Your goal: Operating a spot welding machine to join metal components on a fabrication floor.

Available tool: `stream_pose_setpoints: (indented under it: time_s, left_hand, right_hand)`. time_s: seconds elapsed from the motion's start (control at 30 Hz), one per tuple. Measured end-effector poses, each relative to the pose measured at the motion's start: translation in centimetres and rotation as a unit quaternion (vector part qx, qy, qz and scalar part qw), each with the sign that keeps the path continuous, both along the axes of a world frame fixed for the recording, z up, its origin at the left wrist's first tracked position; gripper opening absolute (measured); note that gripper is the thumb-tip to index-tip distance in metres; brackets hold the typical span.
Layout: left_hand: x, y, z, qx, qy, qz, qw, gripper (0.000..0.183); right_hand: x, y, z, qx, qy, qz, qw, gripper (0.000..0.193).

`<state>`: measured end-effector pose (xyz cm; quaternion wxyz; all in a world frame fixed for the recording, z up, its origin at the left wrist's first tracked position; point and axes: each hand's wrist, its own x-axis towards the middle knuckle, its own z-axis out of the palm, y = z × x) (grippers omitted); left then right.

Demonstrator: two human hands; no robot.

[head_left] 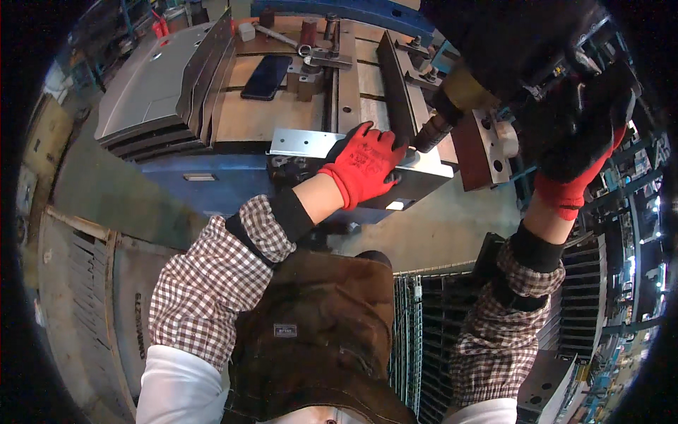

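Note:
My left hand (367, 162), in a red glove with dark fingertips, grips a bent sheet-metal piece (304, 142) at the front of a machine table. Holes show in its bright top face, and its dark front face hangs down. Just right of that hand, the drill press chuck (432, 133) points down, its tip close to the metal. My right hand (575, 159), gloved in red and black, is raised at the right beside the dark machine head. Its fingers close round a dark drill press lever (581, 97), partly lost in shadow.
Stacked metal sheets (152, 85) lie on the table's left side. Behind the work are a phone (266, 77), a wrench (279, 37) and small metal blocks (306, 86). A long steel bar (402, 85) and a reddish block (480, 152) flank the chuck. Wire racks (438, 311) stand below right.

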<state>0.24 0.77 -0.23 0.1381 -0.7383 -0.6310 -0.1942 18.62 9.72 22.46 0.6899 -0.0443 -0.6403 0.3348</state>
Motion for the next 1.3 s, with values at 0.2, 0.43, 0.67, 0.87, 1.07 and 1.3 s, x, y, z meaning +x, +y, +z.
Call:
stream_pose_setpoints:
  time_s: [0.2, 0.43, 0.67, 0.87, 1.07, 1.3]
  left_hand:
    - [0.0, 0.3, 0.2, -0.020, -0.001, -0.001, 1.000, 0.068]
    - [-0.2, 0.0, -0.1, -0.026, -0.018, 0.007, 0.999, 0.065]
    - [0.0, 0.0, 0.8, -0.061, 0.003, 0.011, 0.998, 0.064]
    - [0.8, -0.1, 0.7, -0.046, -0.002, 0.026, 0.999, 0.058]
    - [1.5, 0.0, -0.4, 0.008, 0.039, 0.057, 0.998, 0.057]
    - [1.9, 0.0, -0.4, -0.019, 0.014, 0.056, 0.998, 0.065]
  right_hand:
    - [0.2, -0.8, -0.4, 0.059, -0.024, -0.053, 0.997, 0.045]
    - [4.5, 2.3, -5.4, -0.069, -0.024, -0.023, 0.997, 0.041]
    - [5.6, 6.2, -24.5, -0.297, -0.203, -0.041, 0.932, 0.050]
    - [1.3, 3.0, -26.5, -0.357, -0.216, -0.032, 0.908, 0.048]
    - [0.2, 2.2, -26.2, -0.377, -0.175, 0.013, 0.910, 0.048]
    - [0.1, 2.5, -26.0, -0.380, -0.179, -0.012, 0.907, 0.037]
